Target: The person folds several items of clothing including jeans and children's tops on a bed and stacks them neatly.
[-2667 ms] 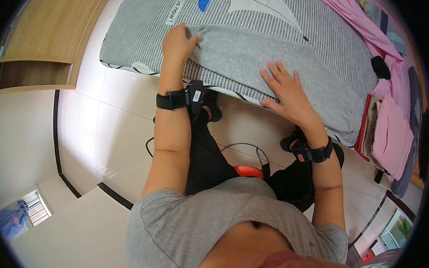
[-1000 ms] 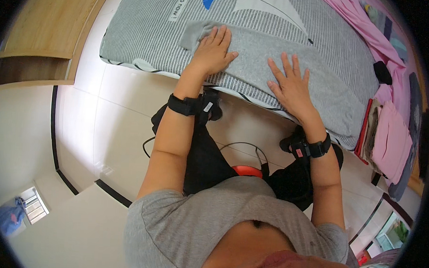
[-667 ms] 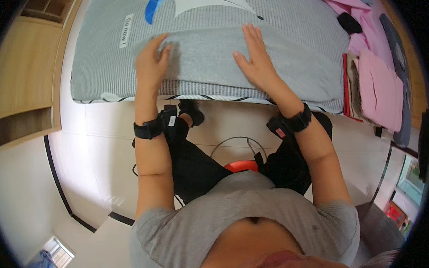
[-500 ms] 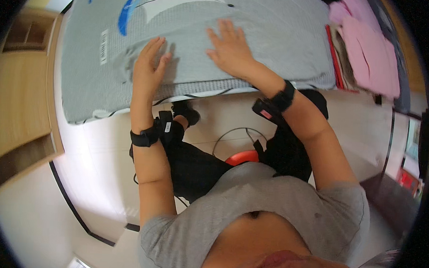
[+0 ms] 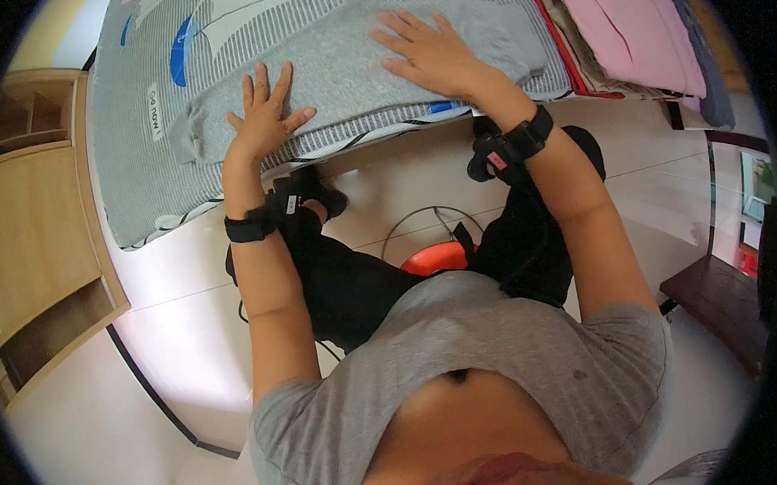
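Observation:
A long grey knit garment, folded into a narrow strip, lies along the near edge of the bed. My left hand rests on its left part, palm down with the fingers spread. Farther right, my right hand lies over the garment, its fingers stretched out and slightly blurred. Neither hand grips anything. Under the garment is a grey striped bedsheet with white and blue printed shapes. Each wrist wears a black strap with a small box.
A stack of folded clothes, pink on top, sits on the bed at the right. Wooden shelving stands at the left. Beneath me is a red round stool seat. A dark brown bench is at the lower right.
The view has shifted, and the bed appears turned. The left hand has changed from fingers held together to fingers spread. The garment now shows flat and clearly as a long strip.

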